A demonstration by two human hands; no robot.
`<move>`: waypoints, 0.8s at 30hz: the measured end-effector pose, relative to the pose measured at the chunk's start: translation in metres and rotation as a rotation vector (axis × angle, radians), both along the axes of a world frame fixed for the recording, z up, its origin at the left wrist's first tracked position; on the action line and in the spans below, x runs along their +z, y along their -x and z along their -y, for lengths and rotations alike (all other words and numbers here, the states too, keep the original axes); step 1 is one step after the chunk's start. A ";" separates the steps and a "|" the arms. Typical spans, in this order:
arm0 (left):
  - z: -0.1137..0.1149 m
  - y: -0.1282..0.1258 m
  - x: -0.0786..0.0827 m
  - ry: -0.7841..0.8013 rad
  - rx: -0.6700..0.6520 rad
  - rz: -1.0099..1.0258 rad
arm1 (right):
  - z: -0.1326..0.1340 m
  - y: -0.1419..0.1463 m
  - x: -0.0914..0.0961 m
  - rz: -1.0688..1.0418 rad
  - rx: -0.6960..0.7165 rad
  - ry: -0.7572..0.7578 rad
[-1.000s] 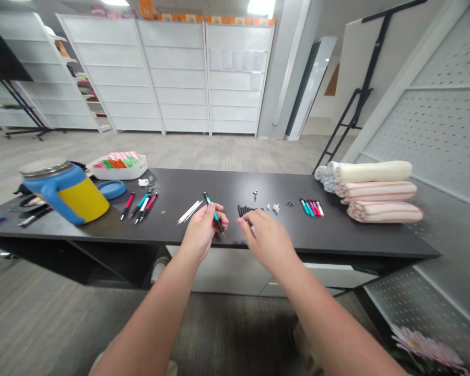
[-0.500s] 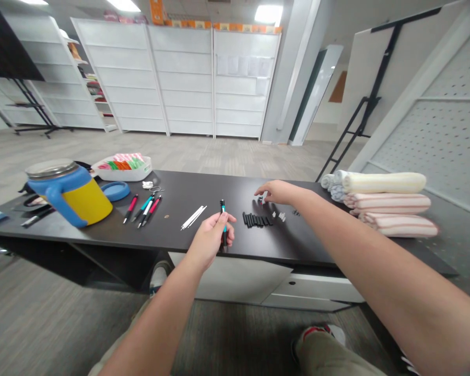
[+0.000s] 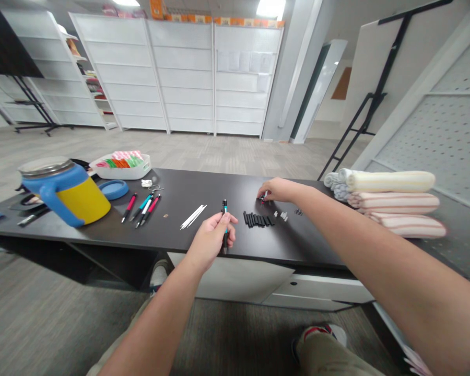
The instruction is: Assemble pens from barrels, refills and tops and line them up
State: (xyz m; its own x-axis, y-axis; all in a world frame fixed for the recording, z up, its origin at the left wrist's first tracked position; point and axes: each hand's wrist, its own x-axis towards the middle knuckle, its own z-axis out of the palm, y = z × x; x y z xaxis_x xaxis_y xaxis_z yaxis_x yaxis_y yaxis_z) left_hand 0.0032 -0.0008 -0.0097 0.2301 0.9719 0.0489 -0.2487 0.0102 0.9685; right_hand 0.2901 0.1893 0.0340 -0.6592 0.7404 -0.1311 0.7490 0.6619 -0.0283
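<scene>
My left hand [image 3: 211, 237] is closed around a teal and black pen [image 3: 224, 216], held nearly upright above the front edge of the black table [image 3: 203, 193]. My right hand [image 3: 276, 189] reaches to the far side of the table, its fingers pinched on a small pen part [image 3: 263, 197] that I cannot make out. A row of black pen grips [image 3: 257, 220] lies between my hands, with small white parts [image 3: 283, 215] beside it. White refills [image 3: 193, 216] lie left of the held pen.
Several finished pens [image 3: 143, 204] lie to the left, near a yellow and blue jug [image 3: 68, 196], a blue lid [image 3: 113, 188] and a white tray [image 3: 122, 166] of coloured items. Rolled towels [image 3: 391, 201] are stacked at the right end. White shelving stands behind.
My right hand went from the near grips out to the far small parts and closed on one. The pen in my left hand turned from slanted to nearly upright.
</scene>
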 end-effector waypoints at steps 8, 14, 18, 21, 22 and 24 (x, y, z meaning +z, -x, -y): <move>0.000 0.000 -0.001 0.001 -0.004 0.003 | 0.002 -0.004 0.001 0.068 -0.063 -0.023; 0.000 0.000 0.000 0.008 -0.009 0.000 | 0.013 -0.018 0.007 0.092 -0.156 -0.008; 0.000 0.000 0.000 0.010 -0.011 -0.008 | 0.025 -0.027 0.011 0.086 -0.190 0.025; 0.000 -0.001 0.000 0.008 -0.010 -0.011 | 0.031 -0.034 0.013 0.069 -0.209 0.038; 0.000 -0.001 0.000 0.005 -0.009 -0.012 | 0.034 -0.035 0.013 0.062 -0.215 0.037; 0.000 -0.001 0.000 0.000 -0.005 -0.021 | 0.037 -0.038 0.013 0.048 -0.227 0.031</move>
